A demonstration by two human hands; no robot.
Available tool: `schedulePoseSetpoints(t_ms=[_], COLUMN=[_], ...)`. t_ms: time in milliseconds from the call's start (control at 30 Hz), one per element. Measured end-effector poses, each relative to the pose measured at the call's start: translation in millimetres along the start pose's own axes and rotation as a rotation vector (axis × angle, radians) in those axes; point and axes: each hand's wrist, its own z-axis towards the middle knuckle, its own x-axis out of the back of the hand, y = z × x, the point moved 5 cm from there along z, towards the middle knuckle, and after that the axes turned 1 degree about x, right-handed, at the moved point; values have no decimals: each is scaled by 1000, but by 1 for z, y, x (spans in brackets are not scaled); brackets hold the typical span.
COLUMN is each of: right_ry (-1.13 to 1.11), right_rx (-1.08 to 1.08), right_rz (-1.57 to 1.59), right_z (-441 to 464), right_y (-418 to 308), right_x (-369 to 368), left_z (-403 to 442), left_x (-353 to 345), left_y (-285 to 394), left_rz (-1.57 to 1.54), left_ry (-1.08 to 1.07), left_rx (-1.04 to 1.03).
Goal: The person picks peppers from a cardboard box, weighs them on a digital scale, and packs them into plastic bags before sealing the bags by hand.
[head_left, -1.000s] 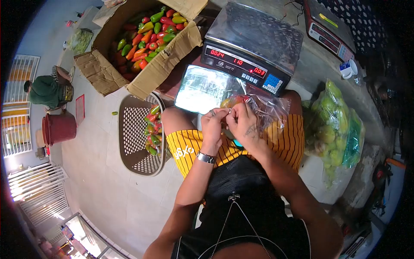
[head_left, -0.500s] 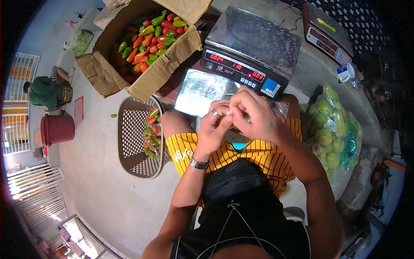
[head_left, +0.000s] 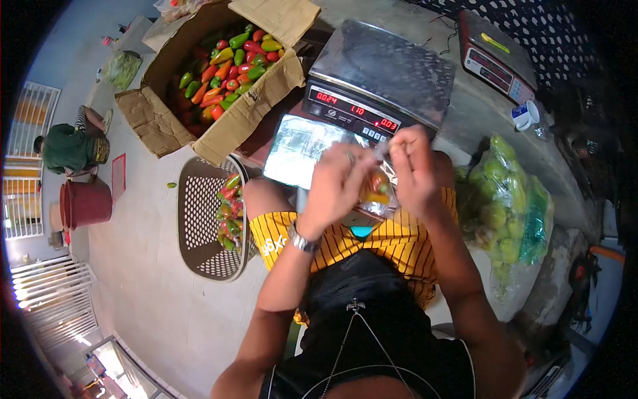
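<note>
A small clear plastic bag (head_left: pixel 377 193) with red and yellow peppers in it hangs between my hands, over my lap. My left hand (head_left: pixel 335 178), wearing a ring, is at the bag's upper left, its fingertips blurred by motion. At the upper right of the bag, my right hand (head_left: pixel 413 169) is closed on the twisted plastic. A stack of shiny flat plastic bags (head_left: pixel 292 151) lies just left of my hands. Beyond them stands a digital scale (head_left: pixel 382 73) with a lit red display.
An open cardboard box (head_left: pixel 249 120) of peppers stands at upper left. Below it is a plastic basket (head_left: pixel 199 226) with bagged peppers. Right are a bag of green produce (head_left: pixel 502 199), a mug (head_left: pixel 525 115) and a second scale (head_left: pixel 495 63). A person (head_left: pixel 70 149) bends at far left.
My hands have moved apart, the right one to the right and up. The bag of peppers, mostly hidden half a second ago, shows again between them.
</note>
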Motion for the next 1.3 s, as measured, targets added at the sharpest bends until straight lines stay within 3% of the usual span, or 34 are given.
schedulePoseSetpoints(t_ms=[33,67,133,267,300,433,533,600,800,867,1067,1200,1300], right_ry=[45,110,239,145,199,212,219,292,237,207,148,175,188], right_rx=[-188,-172,-145,-491,-504,-460,-555,-602,-619,-583,-458,-420,-426], right_rz=[-7,71,232,134,254,214,-48,-61,-181,-172,-188,-137,-131], right_z=[0,-2,-13,-51,-61,-87,-110,-117,-131,-131,-120,-122,-121], right_y=[0,13,53,92,98,87,106,104,128,128,107,108,107], right_x=[12,16,20,37,36,60,76,84,85,80,64,59,59], left_z=[18,35,77,157,173,217,232,232,210,202,181,171,155], left_x=[1,0,-5,-22,-27,-61,-75,-79,-71,-83,-75,-76,-78], left_y=[-1,-4,-16,-41,-41,-54,-63,-65,-44,-54,-47,-51,-45], left_rz=[-128,-256,-543,-559,-522,-564,-550,-560,89,-66,358,270,407], left_ry=[-58,-114,-95,-124,-104,-123,-153,-161,-189,-354,-59,-378,-349], left_rx=[165,331,232,250,232,283,309,303,22,185,-431,-212,-358])
